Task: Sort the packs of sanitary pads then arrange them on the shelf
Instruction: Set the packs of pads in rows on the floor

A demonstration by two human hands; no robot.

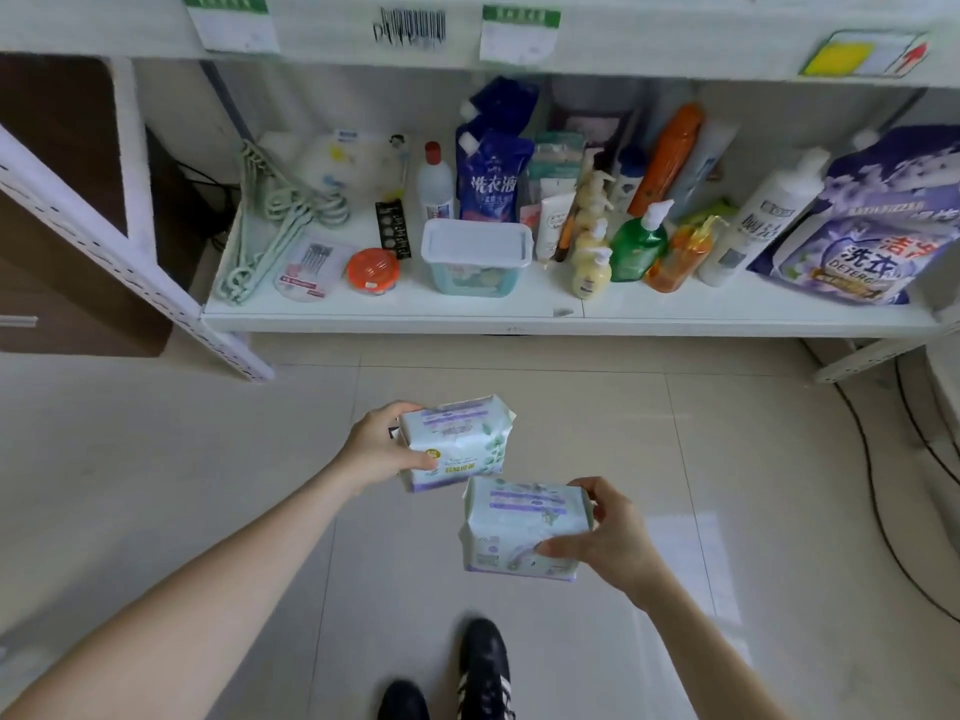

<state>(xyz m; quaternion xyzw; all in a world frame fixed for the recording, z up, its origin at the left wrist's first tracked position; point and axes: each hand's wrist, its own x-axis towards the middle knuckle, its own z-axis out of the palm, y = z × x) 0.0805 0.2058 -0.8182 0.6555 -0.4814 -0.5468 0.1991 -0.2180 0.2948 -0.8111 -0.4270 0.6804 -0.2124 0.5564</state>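
I hold two pale green packs of sanitary pads above the tiled floor, in front of a low white shelf (pixel 519 314). My left hand (pixel 382 444) grips the left end of the farther pack (pixel 462 439), thumb on its front face. The nearer pack (pixel 514 527) is gripped at its right end by my right hand (pixel 608 537). The two packs sit close together, the nearer one lower and to the right. Both have purple lettering and a leaf print.
The shelf holds green hangers (pixel 275 210), an orange-lidded jar (pixel 373 270), a lidded plastic tub (pixel 475 254), blue detergent pouches (pixel 491 174), pump bottles (pixel 636 241) and a purple detergent bag (pixel 862 236). Cables (pixel 893 485) run along the floor at right. My shoes (pixel 483 662) are below.
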